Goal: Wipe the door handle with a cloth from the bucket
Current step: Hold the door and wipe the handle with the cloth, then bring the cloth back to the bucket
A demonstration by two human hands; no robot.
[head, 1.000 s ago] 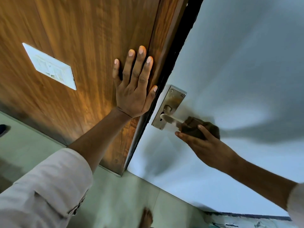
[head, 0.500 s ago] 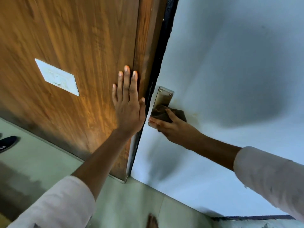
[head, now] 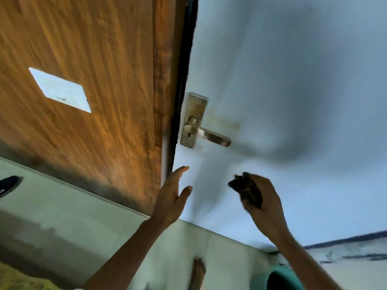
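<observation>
A brushed-metal lever door handle (head: 206, 133) on its backplate sits on the pale blue door (head: 282, 91), uncovered. Below and to its right, my right hand (head: 261, 204) is closed around a dark bunched cloth (head: 245, 188), away from the handle. My left hand (head: 173, 195) hangs in the air below the handle near the door's edge, fingers spread, holding nothing. A teal bucket (head: 278, 278) shows at the bottom edge on the floor.
A wooden panel (head: 94, 70) with a white switch plate (head: 60, 90) stands left of the door gap. A pale tiled floor lies below, with a dark shoe (head: 8, 185) at the left edge and a bare foot (head: 198, 271) near the bucket.
My right hand has pulled the cloth down off the handle, which is now bare. My left hand has come off the wooden panel and dropped lower.
</observation>
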